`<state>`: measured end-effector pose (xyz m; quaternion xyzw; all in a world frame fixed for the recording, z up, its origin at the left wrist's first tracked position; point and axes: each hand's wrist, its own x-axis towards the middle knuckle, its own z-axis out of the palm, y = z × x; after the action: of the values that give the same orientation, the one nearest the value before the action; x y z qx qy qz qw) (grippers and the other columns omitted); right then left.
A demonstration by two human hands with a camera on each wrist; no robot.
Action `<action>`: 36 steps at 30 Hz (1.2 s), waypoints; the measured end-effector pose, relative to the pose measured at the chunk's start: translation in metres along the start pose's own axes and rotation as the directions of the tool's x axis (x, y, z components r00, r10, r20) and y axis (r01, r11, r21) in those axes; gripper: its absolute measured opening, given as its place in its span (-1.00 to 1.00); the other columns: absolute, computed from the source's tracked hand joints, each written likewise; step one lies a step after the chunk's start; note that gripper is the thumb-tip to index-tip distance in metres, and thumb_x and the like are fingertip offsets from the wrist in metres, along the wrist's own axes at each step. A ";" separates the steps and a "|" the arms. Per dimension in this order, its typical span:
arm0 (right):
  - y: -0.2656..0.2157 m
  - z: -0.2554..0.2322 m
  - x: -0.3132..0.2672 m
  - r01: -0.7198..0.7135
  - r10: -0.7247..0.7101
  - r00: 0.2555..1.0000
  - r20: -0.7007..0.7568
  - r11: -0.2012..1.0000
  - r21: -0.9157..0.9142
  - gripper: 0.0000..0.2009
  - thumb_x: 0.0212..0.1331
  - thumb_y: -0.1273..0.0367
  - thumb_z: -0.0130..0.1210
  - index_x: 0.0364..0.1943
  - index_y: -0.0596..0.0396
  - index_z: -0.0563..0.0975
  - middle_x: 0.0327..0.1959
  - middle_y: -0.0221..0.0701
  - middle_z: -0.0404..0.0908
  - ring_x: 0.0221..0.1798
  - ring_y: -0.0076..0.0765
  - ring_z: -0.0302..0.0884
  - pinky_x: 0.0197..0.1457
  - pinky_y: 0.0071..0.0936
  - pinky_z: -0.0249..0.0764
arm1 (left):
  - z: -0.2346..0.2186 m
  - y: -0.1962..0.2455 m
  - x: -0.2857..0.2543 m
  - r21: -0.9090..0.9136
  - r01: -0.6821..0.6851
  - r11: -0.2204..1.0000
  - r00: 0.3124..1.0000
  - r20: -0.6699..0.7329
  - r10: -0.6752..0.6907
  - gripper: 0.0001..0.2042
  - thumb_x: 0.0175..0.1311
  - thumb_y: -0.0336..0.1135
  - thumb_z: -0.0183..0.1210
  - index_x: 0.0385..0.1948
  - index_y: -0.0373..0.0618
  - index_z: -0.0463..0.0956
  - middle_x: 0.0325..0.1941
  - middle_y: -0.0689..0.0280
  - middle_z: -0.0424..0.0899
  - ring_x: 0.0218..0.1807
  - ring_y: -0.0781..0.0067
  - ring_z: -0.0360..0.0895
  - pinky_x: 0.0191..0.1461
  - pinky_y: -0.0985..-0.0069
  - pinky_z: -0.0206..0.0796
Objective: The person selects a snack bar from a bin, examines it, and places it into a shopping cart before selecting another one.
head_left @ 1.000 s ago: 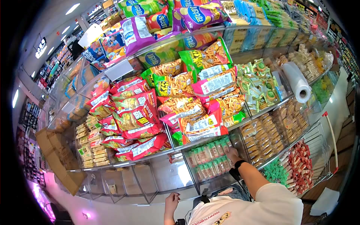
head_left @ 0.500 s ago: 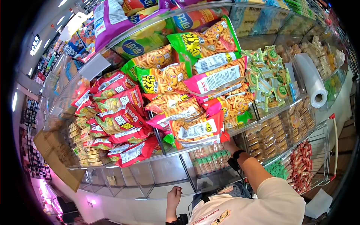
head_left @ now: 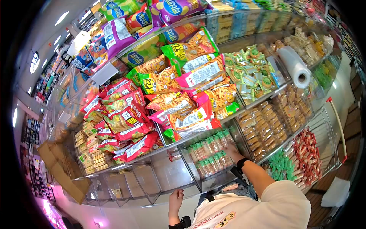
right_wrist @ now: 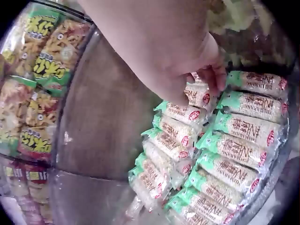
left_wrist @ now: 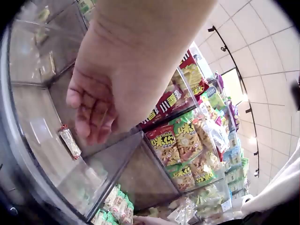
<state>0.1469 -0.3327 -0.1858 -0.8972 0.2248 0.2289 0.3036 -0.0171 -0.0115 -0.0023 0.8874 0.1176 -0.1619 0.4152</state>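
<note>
My right hand [head_left: 231, 152] reaches into a clear compartment holding two rows of green-and-white wrapped snack rolls [head_left: 214, 163]. In the right wrist view, the curled thumb and fingers of that hand [right_wrist: 164, 51] pinch a wrapped snack roll [right_wrist: 199, 97] at the far end of the inner row. The outer row of rolls [right_wrist: 234, 149] lies side by side along the curved front wall. My left hand [head_left: 175, 199] hangs in front of the shelf with loosely curled fingers and holds nothing. The left wrist view shows its palm [left_wrist: 105, 89] over bare compartments, near a small wrapped stick [left_wrist: 70, 141].
Red snack bags [head_left: 131, 114] and corn-snack bags [head_left: 190, 110] fill the tier above. Packaged biscuits [head_left: 263, 128] lie in the compartment to the right. A wire cart [head_left: 324, 133] with red- and green-wrapped sweets stands at the right, and a cardboard box [head_left: 61, 168] at the left.
The head view leaned in closer, then drew back, showing more of the roll rows again. My right hand stays in the same compartment; the left still hangs idle.
</note>
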 end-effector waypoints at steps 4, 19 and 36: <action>0.025 -0.004 -0.050 0.441 -0.423 0.897 -0.129 0.881 0.174 -0.61 -0.12 0.23 0.04 -0.21 0.17 0.32 -0.39 -0.23 0.47 -0.33 -0.22 0.44 -0.30 -0.43 0.34 | -0.015 -0.005 -0.019 -0.014 -0.016 1.000 1.000 0.023 0.017 -0.80 0.12 -0.30 -0.12 -0.44 -0.25 0.40 -0.62 0.23 0.50 -0.61 0.51 0.43 -0.52 0.60 0.25; 0.055 -0.012 -0.226 0.455 -0.294 0.881 -0.370 0.740 0.496 -0.86 -0.04 0.43 -0.02 -0.38 0.19 0.40 -0.52 -0.41 0.46 -0.44 -0.54 0.41 -0.35 -0.62 0.34 | -0.017 -0.067 -0.068 0.099 -0.140 0.985 0.981 0.150 0.124 -0.85 0.09 -0.32 -0.11 -0.45 -0.18 0.40 -0.61 0.22 0.52 -0.54 0.41 0.49 -0.46 0.53 0.28; 0.316 0.001 -0.314 -0.169 0.425 0.791 -0.440 0.843 0.511 -0.74 -0.23 0.25 0.07 -0.47 0.14 0.46 -0.57 -0.26 0.50 -0.45 -0.23 0.45 -0.35 -0.41 0.35 | 0.033 -0.062 -0.070 0.315 -0.486 0.815 0.865 0.303 0.399 -0.85 0.04 -0.31 -0.06 -0.47 -0.17 0.41 -0.59 0.20 0.52 -0.48 0.24 0.48 -0.38 0.41 0.27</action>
<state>-0.2735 -0.4750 -0.1543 -0.7822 0.4887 -0.0431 0.3841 -0.1085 -0.0030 -0.0386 0.9294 -0.1744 -0.1785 0.2717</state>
